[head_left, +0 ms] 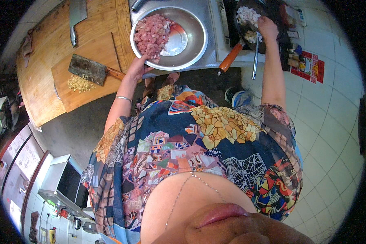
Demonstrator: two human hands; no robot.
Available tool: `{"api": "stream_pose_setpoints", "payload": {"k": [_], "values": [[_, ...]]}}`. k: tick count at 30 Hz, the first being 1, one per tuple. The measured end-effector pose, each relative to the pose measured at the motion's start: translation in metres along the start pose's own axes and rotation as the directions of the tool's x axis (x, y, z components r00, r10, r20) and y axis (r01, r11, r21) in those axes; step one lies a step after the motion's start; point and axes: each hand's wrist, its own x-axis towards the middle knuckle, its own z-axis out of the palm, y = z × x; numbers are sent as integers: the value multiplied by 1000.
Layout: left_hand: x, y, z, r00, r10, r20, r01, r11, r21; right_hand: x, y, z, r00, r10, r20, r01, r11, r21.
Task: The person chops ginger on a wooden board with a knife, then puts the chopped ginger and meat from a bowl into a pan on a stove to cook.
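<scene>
A wide stainless steel bowl (197,44) holds diced pink raw meat (152,34) heaped at its left side, with reddish liquid on the bare bottom. My left hand (140,68) grips the bowl's near-left rim. At the right, my right hand (268,29) is over a dark wok (242,34) with an orange-brown wooden handle (231,57). Its fingers are curled together beside white diced pieces (248,16) in the wok; what they hold is hidden. A metal utensil handle (255,61) sticks out over the wok's near edge, just below that hand.
Left stands a wooden table (36,77) with a cutting board (75,97). On the board lie a dark cleaver (87,69) and chopped yellowish bits (80,83); a second cleaver (77,14) lies farther back. A bucket (236,97) stands on the floor below the stove.
</scene>
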Motion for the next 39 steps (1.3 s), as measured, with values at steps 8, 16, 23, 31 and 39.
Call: {"api": "stream_pose_setpoints", "payload": {"k": [8,16,23,31,39], "values": [[-10,8,16,1000,-23,15,24,999,-45,-113,-214,70,824,-331,461,-54,763,644],[-5,8,15,999,25,25,-24,999,-48,-131,-282,67,837,-330,437,22,817,576],[0,6,13,999,-9,35,11,999,-45,-147,-265,64,691,-388,610,-6,841,541],[-2,6,21,1000,-15,28,16,999,-42,-157,-278,74,792,-405,456,180,869,460],[0,4,24,1000,1,11,0,1000,-28,-166,-278,87,828,-223,515,-272,642,717]]}}
